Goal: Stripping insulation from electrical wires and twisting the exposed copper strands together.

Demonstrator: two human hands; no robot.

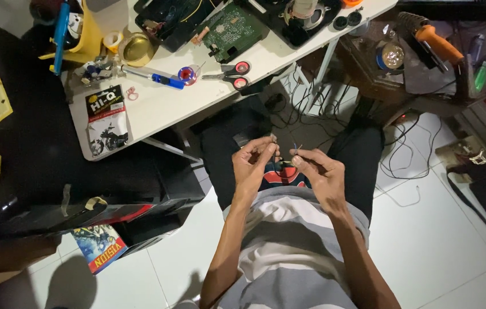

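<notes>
Both hands are working close together over the person's lap, just below the near edge of the white table (pixel 157 109). Left hand (pixel 252 163) is curling its fingers shut, pinching a thin wire (pixel 282 166) at the fingertips; right hand (pixel 320 171) is closing on the same wire from the other side, thumb and forefinger pressing together. The wire itself is too fine to make out clearly.

On the table, a green circuit board (pixel 231 30) is lying near the far edge, with red-handled scissors (pixel 232 73) just in front of it and a blue-handled tool (pixel 154 76) beside those. A printed packet (pixel 107 121) is sitting near the table's near edge. Under the table, tangled cables (pixel 311 109) are trailing across the white tiled floor (pixel 426 229). An orange-handled tool (pixel 435 40) is resting on a dark stand to the right of the table.
</notes>
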